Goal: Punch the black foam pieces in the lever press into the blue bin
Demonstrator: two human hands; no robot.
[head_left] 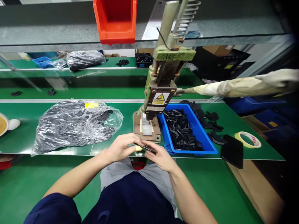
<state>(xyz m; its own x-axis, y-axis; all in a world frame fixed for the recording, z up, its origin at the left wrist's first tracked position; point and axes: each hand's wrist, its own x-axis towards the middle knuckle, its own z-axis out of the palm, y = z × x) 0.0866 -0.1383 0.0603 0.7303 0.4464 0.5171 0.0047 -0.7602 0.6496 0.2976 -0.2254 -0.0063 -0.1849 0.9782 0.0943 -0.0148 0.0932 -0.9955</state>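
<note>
Both my hands meet at the front edge of the green bench, just before the base of a hand press (147,127). Between them is a thin black curved part (149,149). My left hand (125,147) pinches its left end, with yellow tape around a fingertip. My right hand (160,155) has its fingers closed around the right end. Right of the press, a blue bin (191,124) holds many small black parts (179,130). On the left lies a clear plastic bag (74,126) full of dark curved pieces.
The press lever (233,87), wrapped in pale cloth, reaches out to the right. Loose black curved pieces (213,126), a phone-like black slab (232,151) and a tape roll (248,139) lie right of the bin. An orange bin (118,35) hangs overhead at the shelf.
</note>
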